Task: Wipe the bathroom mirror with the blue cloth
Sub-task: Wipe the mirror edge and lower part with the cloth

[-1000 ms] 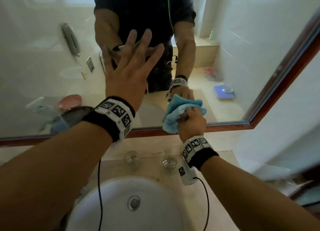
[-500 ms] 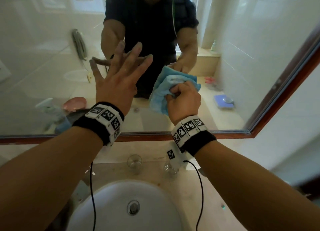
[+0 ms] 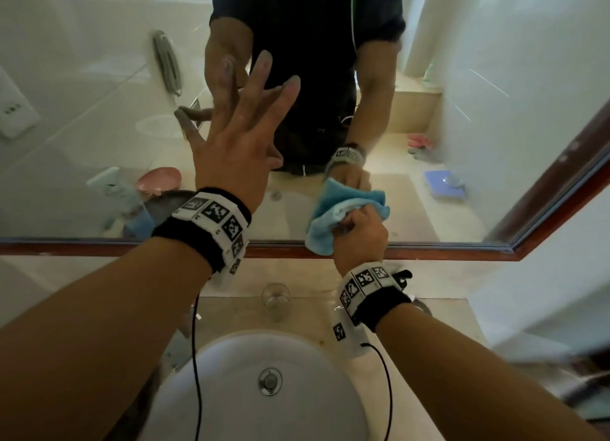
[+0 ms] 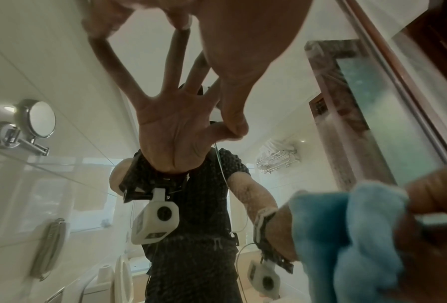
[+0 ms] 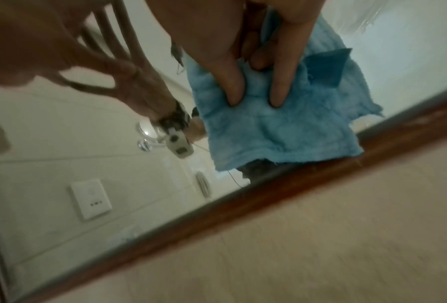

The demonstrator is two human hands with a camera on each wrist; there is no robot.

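The bathroom mirror [image 3: 99, 77] has a brown wooden frame [image 3: 445, 252] and hangs above the sink. My left hand [image 3: 241, 110] lies flat against the glass with its fingers straight and spread; the left wrist view shows the hand [image 4: 217, 41] meeting its own reflection. My right hand [image 3: 359, 239] grips the bunched blue cloth [image 3: 333, 216] and holds it against the glass just above the lower frame. In the right wrist view its fingers [image 5: 233, 88] curl into the cloth [image 5: 282, 127], whose lower edge hangs over the frame [image 5: 321, 174]. The cloth [image 4: 346, 235] also fills the lower right of the left wrist view.
Below the mirror a white round basin [image 3: 264, 417] sits in a beige counter [image 3: 439, 312]. A clear glass [image 3: 275, 297] stands behind the basin, between my wrists. A white wall [image 3: 544, 242] closes in on the right. Cables hang from both wristbands over the basin.
The right hand lifted the cloth up the glass half a second ago and has now come back down to the lower frame. The left hand stays spread on the mirror.
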